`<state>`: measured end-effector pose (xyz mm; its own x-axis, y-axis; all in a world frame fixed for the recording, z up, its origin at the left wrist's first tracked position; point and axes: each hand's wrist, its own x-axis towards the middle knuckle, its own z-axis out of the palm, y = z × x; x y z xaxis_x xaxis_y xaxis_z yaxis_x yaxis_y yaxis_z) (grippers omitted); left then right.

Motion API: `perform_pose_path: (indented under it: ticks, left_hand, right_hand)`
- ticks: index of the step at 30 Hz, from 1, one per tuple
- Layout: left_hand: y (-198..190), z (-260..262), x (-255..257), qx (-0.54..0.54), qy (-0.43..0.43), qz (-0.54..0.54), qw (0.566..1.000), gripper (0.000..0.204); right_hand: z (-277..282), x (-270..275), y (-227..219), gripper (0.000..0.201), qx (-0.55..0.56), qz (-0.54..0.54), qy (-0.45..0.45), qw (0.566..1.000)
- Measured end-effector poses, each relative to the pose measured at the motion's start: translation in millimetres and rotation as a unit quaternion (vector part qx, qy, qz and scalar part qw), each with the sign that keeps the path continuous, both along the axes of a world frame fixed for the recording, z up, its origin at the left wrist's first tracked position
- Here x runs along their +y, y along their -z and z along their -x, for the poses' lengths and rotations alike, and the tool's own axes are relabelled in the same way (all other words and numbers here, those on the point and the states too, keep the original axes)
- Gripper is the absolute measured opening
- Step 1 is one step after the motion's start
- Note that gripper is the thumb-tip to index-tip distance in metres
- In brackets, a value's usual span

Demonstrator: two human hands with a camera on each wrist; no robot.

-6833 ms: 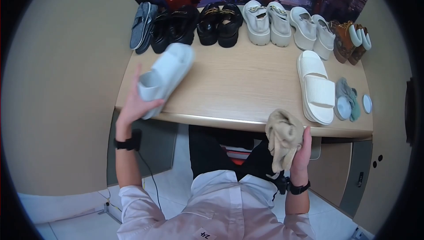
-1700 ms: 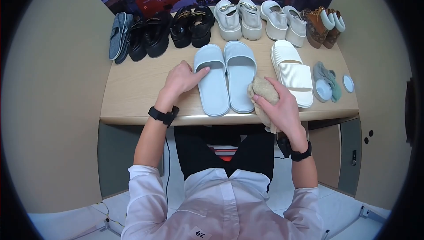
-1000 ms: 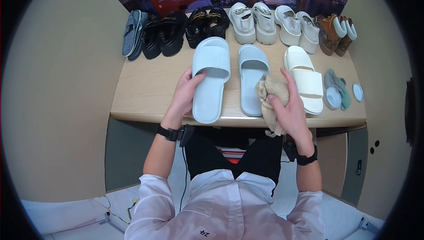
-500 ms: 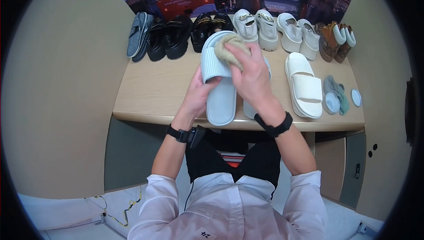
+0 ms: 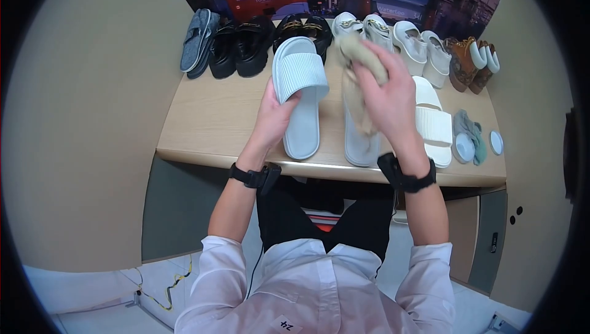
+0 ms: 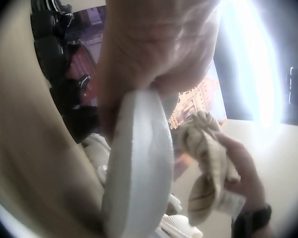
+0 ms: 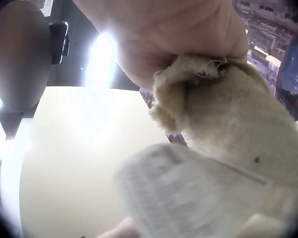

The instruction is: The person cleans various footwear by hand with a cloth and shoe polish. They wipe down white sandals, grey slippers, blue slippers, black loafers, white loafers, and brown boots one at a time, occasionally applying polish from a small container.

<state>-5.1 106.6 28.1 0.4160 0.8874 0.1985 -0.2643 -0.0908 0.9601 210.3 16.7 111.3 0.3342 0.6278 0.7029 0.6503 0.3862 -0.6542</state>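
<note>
In the head view my left hand (image 5: 273, 119) grips a light blue ribbed slide slipper (image 5: 301, 76) by its side, thumb under the strap, toe end tilted up. Its pale sole edge (image 6: 139, 163) fills the middle of the left wrist view. My right hand (image 5: 393, 94) holds a bunched beige cloth (image 5: 369, 66), apart from the slipper and to its right. That cloth shows a fuzzy surface (image 7: 228, 109) in the right wrist view, and stripes and a tag in the left wrist view. Below the cloth lies the matching slipper (image 5: 361, 146), partly hidden.
White ribbed slides (image 5: 435, 122) lie to the right, partly behind my right hand. Beyond them are a grey-green cloth (image 5: 470, 126), a small round tub (image 5: 465, 148) and a lid (image 5: 496, 142). Shoes, including black loafers (image 5: 246, 48) and brown boots (image 5: 464, 60), line the back.
My left hand has lifted the left slipper off the table from beside its pair. My right hand brought the cloth onto its strap, then moved it away to the right.
</note>
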Motion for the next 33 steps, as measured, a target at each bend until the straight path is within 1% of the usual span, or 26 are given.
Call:
perform_pose_path:
  ticks: [3, 5, 7, 9, 12, 13, 15, 18, 19, 20, 22, 23, 26, 27, 30, 31, 33]
  left_hand:
    - [-0.2, -13.9, -2.8, 0.015, -0.004, -0.065, 0.998, 0.063]
    - [-1.4, -22.4, -5.5, 0.011, -0.016, -0.114, 0.993, 0.061]
    - [-1.2, -19.4, -1.9, 0.037, -0.062, -0.131, 0.989, 0.062]
    - [-2.0, -11.5, 1.5, 0.053, -0.099, -0.149, 0.983, 0.064]
    - [-2.6, -5.2, 3.2, 0.070, -0.113, -0.170, 0.976, 0.065]
    - [-1.9, -4.5, 5.8, 0.076, -0.112, -0.174, 0.975, 0.065]
    - [-4.2, -5.2, 3.0, 0.097, -0.116, -0.181, 0.972, 0.066]
    - [-15.2, -16.2, -8.7, 0.135, -0.119, -0.186, 0.966, 0.066]
    - [-14.2, -19.0, -10.6, 0.145, -0.122, -0.185, 0.964, 0.067]
    - [-13.2, -20.4, -10.7, 0.154, -0.129, -0.183, 0.962, 0.067]
    - [-9.5, -15.3, -6.7, 0.082, -0.111, -0.194, 0.971, 0.063]
    - [-7.3, -10.6, -2.1, 0.047, -0.104, -0.200, 0.973, 0.061]
    - [4.1, 8.0, 16.4, 0.007, -0.163, -0.104, 0.981, 0.054]
    - [10.3, 15.4, 17.9, -0.038, -0.140, -0.054, 0.988, 0.047]
    - [1.9, 19.5, 11.6, -0.061, -0.088, 0.031, 0.994, 0.044]
    - [-2.2, 13.4, 5.8, -0.069, -0.089, 0.039, 0.993, 0.043]
    - [-12.0, 5.0, -3.1, -0.125, -0.059, 0.081, 0.987, 0.044]
  right_hand:
    - [21.6, 31.5, -7.1, 0.042, -0.065, -0.060, -0.021, 0.996]
    - [47.7, 36.6, 5.4, 0.042, -0.098, -0.019, -0.041, 0.994]
    - [63.1, 29.8, 19.0, 0.042, -0.113, 0.022, -0.062, 0.991]
    - [68.7, 14.0, 33.1, 0.043, -0.112, 0.064, -0.082, 0.988]
    - [56.2, 0.1, 55.0, 0.045, -0.121, 0.067, -0.100, 0.985]
    - [54.1, -1.8, 47.5, 0.045, -0.110, 0.059, -0.089, 0.988]
    - [45.7, -4.7, 16.5, 0.046, -0.088, 0.041, -0.062, 0.993]
    - [51.2, 11.2, -6.2, 0.043, -0.072, -0.044, -0.040, 0.996]
    - [55.2, 15.0, -6.7, 0.040, -0.100, -0.033, -0.056, 0.993]
    - [55.5, 16.5, -2.0, 0.042, -0.133, -0.024, -0.071, 0.988]
    - [60.1, 20.7, 14.2, 0.045, -0.197, -0.007, -0.110, 0.974]
    - [56.8, 15.7, 20.1, 0.038, -0.193, 0.012, -0.152, 0.969]
    - [38.9, -5.2, 22.4, 0.040, -0.108, 0.104, -0.148, 0.978]
    - [29.0, -3.5, 24.9, 0.044, -0.089, 0.105, -0.112, 0.984]
    - [21.4, 1.8, 21.9, 0.047, -0.084, 0.036, -0.097, 0.991]
    - [28.0, -0.6, 18.9, 0.048, -0.103, 0.033, -0.126, 0.986]
    - [46.2, 1.6, 27.1, 0.050, -0.119, 0.040, -0.156, 0.980]
